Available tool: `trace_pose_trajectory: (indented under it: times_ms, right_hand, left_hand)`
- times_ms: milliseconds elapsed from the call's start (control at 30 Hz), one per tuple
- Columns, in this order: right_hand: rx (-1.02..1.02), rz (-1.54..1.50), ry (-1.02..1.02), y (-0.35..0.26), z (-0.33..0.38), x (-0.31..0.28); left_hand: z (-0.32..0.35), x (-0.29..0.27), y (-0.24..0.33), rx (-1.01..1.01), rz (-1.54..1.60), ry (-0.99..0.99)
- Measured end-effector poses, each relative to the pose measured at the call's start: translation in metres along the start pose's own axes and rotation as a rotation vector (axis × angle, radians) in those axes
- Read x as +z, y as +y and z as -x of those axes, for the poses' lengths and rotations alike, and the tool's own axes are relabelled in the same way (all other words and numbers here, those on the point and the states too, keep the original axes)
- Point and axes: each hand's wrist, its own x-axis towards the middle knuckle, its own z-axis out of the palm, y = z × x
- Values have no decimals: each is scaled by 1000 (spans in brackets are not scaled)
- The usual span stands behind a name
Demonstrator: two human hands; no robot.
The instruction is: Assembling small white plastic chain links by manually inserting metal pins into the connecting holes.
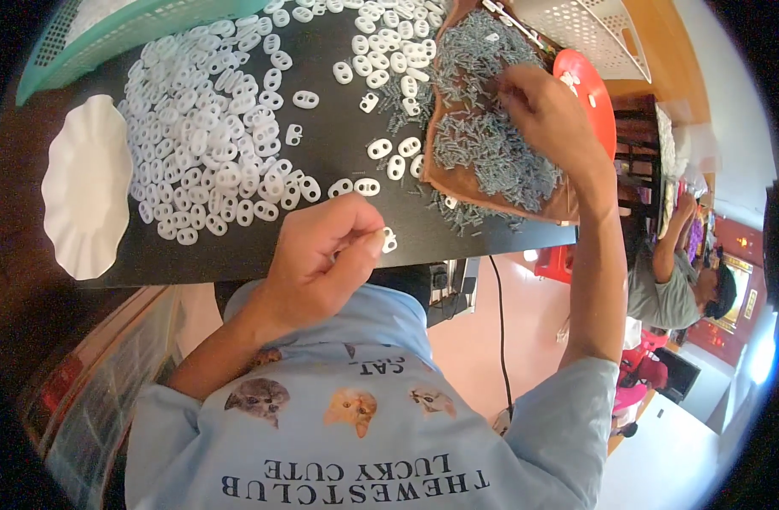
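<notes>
My left hand (326, 255) is closed near the table's front edge, thumb and forefinger pinching a small white cord lock (389, 240) that sticks out past the fingertips. Over a heap of small grey metal springs (487, 153), my right hand (547, 110) is bent down with its fingers together; whatever lies between the fingertips is hidden. The springs rest on a brown cloth-like sheet (457, 201) with raised edges. To the left spreads a big pile of white oval two-holed plastic pieces (207, 127), and a smaller group (394, 51) lies beside the springs.
A white wavy-edged dish (88, 187) stands at the table's left end. At the back left is a green perforated basket (135, 42); at the back right, a white basket (585, 30). A red round tray (589, 93) sits beyond my right arm. Another person (674, 280) sits farther right.
</notes>
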Motion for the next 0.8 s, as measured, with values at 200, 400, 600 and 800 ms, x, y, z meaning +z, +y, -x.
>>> trace_pose_trajectory:
  times_ms: [200, 400, 600, 800]
  right_hand:
    - [-168, -57, 107, 5, -15, 3]
    - [-152, -145, 113, 16, -15, 0]
    - [-95, 9, 116, 18, -12, 3]
    - [-116, 21, 36, 20, -9, -5]
  left_hand:
    - [-1, 2, 1, 1, 33, 84]
    - [1, 0, 0, -6, -21, 25]
    - [1, 2, 0, 21, 13, 62]
    - [1, 2, 0, 34, 24, 61]
